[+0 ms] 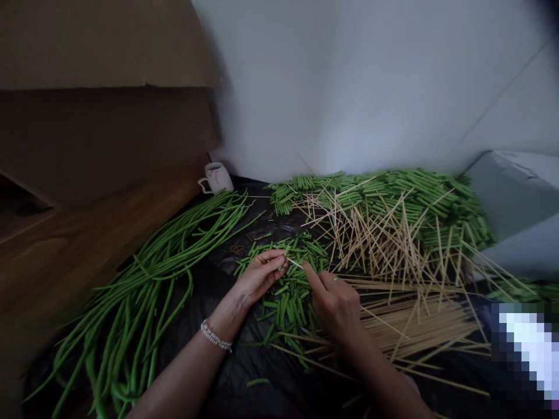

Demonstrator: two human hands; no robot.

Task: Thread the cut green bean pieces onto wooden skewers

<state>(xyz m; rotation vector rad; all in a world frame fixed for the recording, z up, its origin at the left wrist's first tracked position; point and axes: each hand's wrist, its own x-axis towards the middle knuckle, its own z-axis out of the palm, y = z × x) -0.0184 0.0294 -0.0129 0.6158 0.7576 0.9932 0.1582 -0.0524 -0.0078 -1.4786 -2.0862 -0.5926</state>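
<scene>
The left hand's grip pinches a long-bean piece above the pile of cut beans; the right hand's is closed around a thin wooden skewer angled toward it.

On my feed I can't tell how far the bamboo skewer enters the bean piece; the left hand partly covers it. The right hand hides the skewer's other end. Left of the left hand, the bottom edge crops the long beans. Right of the right hand, pixel blocks mask a corner.
</scene>
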